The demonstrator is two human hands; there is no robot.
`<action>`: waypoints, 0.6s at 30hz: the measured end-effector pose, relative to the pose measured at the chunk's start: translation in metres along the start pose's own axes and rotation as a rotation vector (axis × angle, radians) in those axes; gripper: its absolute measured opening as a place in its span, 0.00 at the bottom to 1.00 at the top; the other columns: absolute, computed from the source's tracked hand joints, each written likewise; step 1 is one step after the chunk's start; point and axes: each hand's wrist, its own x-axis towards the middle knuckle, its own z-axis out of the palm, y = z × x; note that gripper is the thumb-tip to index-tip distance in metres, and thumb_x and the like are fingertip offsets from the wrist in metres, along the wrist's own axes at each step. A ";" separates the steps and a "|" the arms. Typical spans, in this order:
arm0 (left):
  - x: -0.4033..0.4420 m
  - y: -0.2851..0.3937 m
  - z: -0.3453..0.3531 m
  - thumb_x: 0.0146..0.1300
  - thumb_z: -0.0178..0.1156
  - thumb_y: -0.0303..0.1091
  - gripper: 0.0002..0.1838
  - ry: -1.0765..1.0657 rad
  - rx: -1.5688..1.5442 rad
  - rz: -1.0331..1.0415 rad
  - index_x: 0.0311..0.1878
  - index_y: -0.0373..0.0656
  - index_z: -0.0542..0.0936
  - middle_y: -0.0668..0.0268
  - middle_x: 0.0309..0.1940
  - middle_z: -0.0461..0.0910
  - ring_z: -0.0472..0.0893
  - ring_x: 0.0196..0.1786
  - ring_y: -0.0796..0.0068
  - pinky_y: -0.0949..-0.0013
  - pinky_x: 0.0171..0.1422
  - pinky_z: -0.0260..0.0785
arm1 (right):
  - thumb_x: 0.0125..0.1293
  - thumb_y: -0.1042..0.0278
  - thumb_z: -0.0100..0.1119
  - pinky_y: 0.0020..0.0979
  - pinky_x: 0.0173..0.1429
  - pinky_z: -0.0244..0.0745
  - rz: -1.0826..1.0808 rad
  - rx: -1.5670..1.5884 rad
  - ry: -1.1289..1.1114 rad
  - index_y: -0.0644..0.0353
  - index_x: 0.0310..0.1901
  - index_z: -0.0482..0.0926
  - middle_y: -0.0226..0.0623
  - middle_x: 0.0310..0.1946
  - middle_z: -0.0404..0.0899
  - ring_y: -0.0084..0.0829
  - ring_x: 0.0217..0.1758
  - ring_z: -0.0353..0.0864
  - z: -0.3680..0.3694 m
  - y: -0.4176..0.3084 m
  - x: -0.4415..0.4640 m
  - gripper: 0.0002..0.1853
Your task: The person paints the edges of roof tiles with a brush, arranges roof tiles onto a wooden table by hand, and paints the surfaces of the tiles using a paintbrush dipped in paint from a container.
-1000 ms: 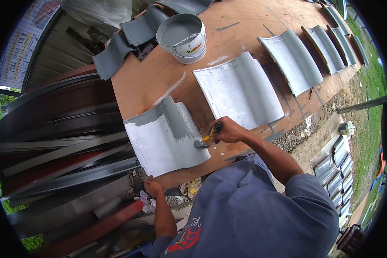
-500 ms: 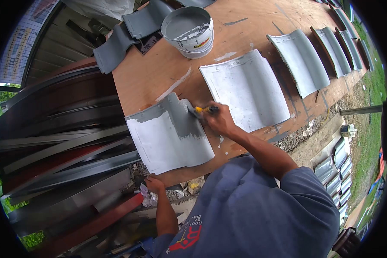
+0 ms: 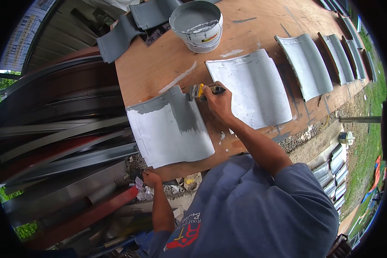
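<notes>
My right hand (image 3: 219, 102) is closed around a paintbrush (image 3: 199, 91) with a black handle and a yellow band. Its grey bristles are at the upper right corner of a roof tile (image 3: 170, 137). Grey paint covers this tile's top strip and much of its raised right side; the rest is white. Near the tile's bottom left corner, my left hand (image 3: 152, 178) has its fingers curled at the edge of the wooden table (image 3: 241, 32). A second, whitish roof tile (image 3: 251, 90) lies to the right, beyond my right hand.
A white paint bucket (image 3: 198, 43) holding grey paint stands behind the tiles. More pale tiles (image 3: 307, 66) line the table to the right, and grey tiles (image 3: 118, 38) sit at the far left corner. Long metal sheets (image 3: 64, 112) are stacked left of the table.
My right hand has moved the brush up to the tile's upper right corner, with its yellow band now turned more into view. My left hand stays at the table edge. The view has shifted slightly.
</notes>
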 end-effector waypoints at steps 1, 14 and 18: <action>-0.003 -0.001 0.000 0.76 0.43 0.49 0.26 0.000 -0.018 0.003 0.51 0.35 0.82 0.41 0.48 0.84 0.82 0.51 0.34 0.40 0.57 0.72 | 0.66 0.64 0.67 0.36 0.31 0.72 -0.038 0.059 0.037 0.68 0.30 0.79 0.41 0.19 0.78 0.25 0.23 0.72 0.001 -0.001 0.000 0.14; 0.003 -0.011 0.004 0.74 0.46 0.48 0.24 0.018 -0.026 -0.016 0.47 0.37 0.83 0.41 0.44 0.84 0.82 0.47 0.33 0.39 0.52 0.73 | 0.62 0.74 0.71 0.33 0.43 0.79 -0.125 -0.278 -0.585 0.65 0.43 0.84 0.45 0.33 0.84 0.31 0.35 0.85 -0.064 -0.043 -0.035 0.09; -0.002 -0.001 -0.003 0.74 0.46 0.47 0.23 -0.006 -0.041 -0.042 0.47 0.37 0.83 0.42 0.44 0.85 0.82 0.47 0.34 0.39 0.51 0.73 | 0.62 0.77 0.68 0.39 0.44 0.80 -0.565 -0.320 -0.592 0.64 0.46 0.83 0.47 0.40 0.82 0.46 0.39 0.84 -0.015 -0.044 0.000 0.10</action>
